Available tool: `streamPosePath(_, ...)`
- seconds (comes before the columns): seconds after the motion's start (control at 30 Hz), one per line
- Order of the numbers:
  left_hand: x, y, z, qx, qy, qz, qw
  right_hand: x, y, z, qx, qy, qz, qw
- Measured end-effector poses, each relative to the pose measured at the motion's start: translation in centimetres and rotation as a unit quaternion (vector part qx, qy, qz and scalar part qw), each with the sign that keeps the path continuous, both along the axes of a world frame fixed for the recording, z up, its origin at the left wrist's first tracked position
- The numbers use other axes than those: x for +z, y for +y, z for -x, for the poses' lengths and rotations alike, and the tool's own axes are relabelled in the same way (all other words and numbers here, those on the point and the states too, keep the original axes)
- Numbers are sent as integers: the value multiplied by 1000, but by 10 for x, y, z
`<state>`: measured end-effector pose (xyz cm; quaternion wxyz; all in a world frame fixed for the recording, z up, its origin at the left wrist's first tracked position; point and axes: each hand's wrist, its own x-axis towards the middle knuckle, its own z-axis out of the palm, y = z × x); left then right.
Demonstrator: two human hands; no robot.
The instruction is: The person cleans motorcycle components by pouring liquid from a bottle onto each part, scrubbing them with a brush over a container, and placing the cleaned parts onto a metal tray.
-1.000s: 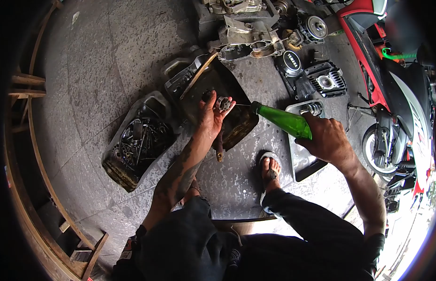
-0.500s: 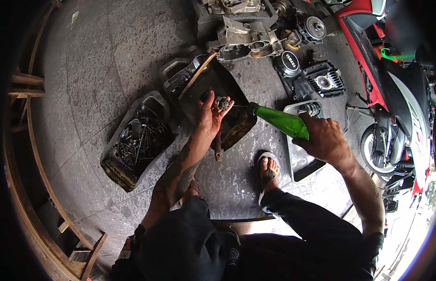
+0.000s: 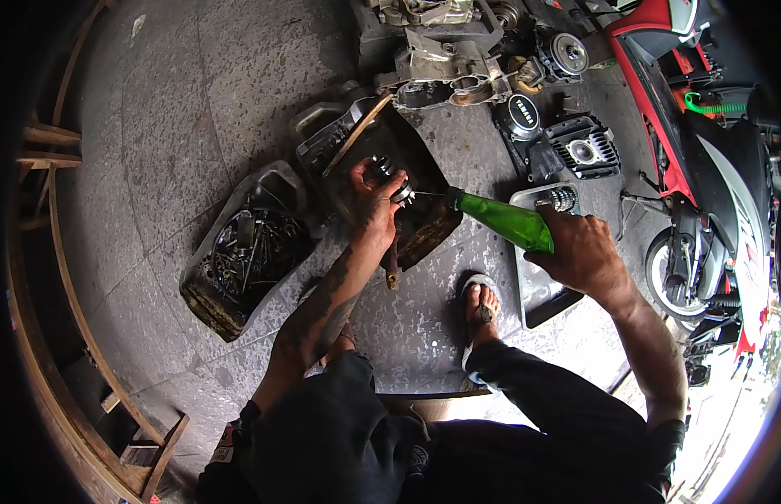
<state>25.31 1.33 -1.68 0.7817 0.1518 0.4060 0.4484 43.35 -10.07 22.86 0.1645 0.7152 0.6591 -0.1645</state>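
My left hand is closed around a metal gear shaft, with its toothed parts showing at both sides of the fingers. My right hand grips a green bottle by its base, tilted so the neck points left at the shaft. A thin stream of clear liquid runs from the bottle's mouth onto the gears. Both the shaft and the stream are over a dark, oily pan on the floor. A rod-like piece sticks out over the pan's near edge.
Left of the pan, a cut-open container holds bolts and small parts. To the right, a metal tray carries a gear cluster. Engine casings, a finned cylinder part and a red motorcycle stand beyond.
My left hand has turned over the gear shaft, so the fingers now wrap it differently and its far end shows. The bottle stays nearly in place, still pouring.
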Motion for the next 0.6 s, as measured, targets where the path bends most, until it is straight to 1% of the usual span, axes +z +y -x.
streamPosePath(0.13, 4, -1, 2, 3, -13, -1, 1000, -1, 1, 0, 6, -14, -1, 1000)
streamPosePath(0.2, 7, -1, 4, -21, -54, -3, 998, -2, 0, 1, 4, -14, 6, 1000)
streamPosePath(0.23, 9, 0, 4, -21, -54, -3, 998, -3, -1, 1, 13, -26, 3, 1000)
streamPosePath(0.3, 10, 3, 5, -56, -81, 48, 994, -2, -2, 2, 22, -39, 0, 999)
streamPosePath(0.33, 10, 4, 5, -56, -82, 47, 994, -1, -1, 3, 18, -27, 0, 999)
streamPosePath(0.4, 10, 7, 8, -113, -58, 44, 991, 2, 1, 5, 13, -16, 0, 1000)
streamPosePath(0.43, 11, 7, 9, -114, -58, 43, 991, 5, 2, 5, 10, -2, -9, 1000)
streamPosePath(0.5, 10, 6, 10, -138, -23, 42, 989, 9, 5, 4, 4, 11, -18, 1000)
streamPosePath(0.6, 4, 6, 8, -137, -42, 57, 988, 10, 7, 2, 16, 20, -38, 999)
